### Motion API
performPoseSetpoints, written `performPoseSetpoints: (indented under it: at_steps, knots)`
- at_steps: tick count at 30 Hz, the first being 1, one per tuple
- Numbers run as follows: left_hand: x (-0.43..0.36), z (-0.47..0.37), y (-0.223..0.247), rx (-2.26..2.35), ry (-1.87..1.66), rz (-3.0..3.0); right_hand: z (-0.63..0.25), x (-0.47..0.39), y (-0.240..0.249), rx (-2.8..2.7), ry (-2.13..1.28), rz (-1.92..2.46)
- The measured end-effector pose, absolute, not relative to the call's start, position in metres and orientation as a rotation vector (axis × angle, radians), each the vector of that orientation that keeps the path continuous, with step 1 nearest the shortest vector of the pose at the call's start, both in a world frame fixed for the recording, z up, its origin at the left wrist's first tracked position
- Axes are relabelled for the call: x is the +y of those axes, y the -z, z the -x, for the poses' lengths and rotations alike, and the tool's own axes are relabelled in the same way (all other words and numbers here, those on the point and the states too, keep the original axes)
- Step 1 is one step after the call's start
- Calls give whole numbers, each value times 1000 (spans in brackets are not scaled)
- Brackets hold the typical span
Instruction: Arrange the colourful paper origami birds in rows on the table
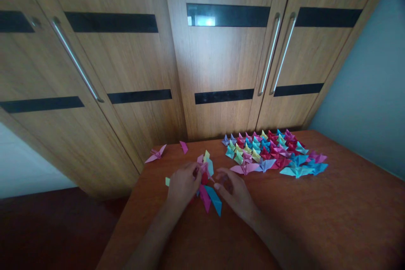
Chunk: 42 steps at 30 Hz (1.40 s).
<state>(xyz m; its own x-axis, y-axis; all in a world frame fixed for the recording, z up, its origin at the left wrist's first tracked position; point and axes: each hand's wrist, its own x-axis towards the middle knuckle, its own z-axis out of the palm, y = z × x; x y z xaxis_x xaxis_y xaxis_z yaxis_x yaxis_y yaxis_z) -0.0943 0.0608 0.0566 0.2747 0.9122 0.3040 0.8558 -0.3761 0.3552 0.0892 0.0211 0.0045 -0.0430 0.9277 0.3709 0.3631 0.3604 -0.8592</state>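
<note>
My left hand (185,183) is closed on a small pink folded paper piece (205,168), held above the table's middle. Just to its right is my right hand (236,192), its thumb and fingers curved apart near the pink piece's tip; nothing shows between them. Beneath and around the hands lie several folded papers, among them a blue strip (214,200), a magenta strip (205,198) and a yellow piece (206,156). A pale green piece (167,181) peeks out left of my left hand.
Rows of colourful paper cranes (265,149) stand at the back right of the brown table (316,219). A pink crane (156,154) and a magenta piece (184,147) lie at the back left. Wooden cabinet doors (221,59) rise behind the table.
</note>
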Motion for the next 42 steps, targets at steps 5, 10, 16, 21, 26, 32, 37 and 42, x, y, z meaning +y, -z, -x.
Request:
performPoseSetpoints:
  at_steps: [5, 10, 16, 21, 26, 32, 37, 42]
  knots:
    - [41, 77, -50, 1509, -809, -2399, -78, 27, -2, -1601, -544, 1308]
    - [35, 80, -51, 1289, -926, -2303, -86, 28, 4, -1539, -543, 1302]
    - [42, 93, -50, 1296, -1108, -2085, -96, 28, 7, -1479, -759, 1240]
    - [47, 87, -35, 1141, -886, -1880, -100, 29, 3, -1409, -1004, 1120]
    - [49, 88, -31, 1043, -814, -1750, -105, 27, -3, -1408, -1088, 1084]
    - [45, 88, -33, 998, -723, -1787, -104, 23, -1, -1579, -1067, 1097]
    - [43, 87, -39, 962, -738, -1664, -106, 19, -7, -1444, -1292, 1001]
    - [40, 87, -34, 766, -826, -1167, -111, 17, -11, -1120, -1574, 786]
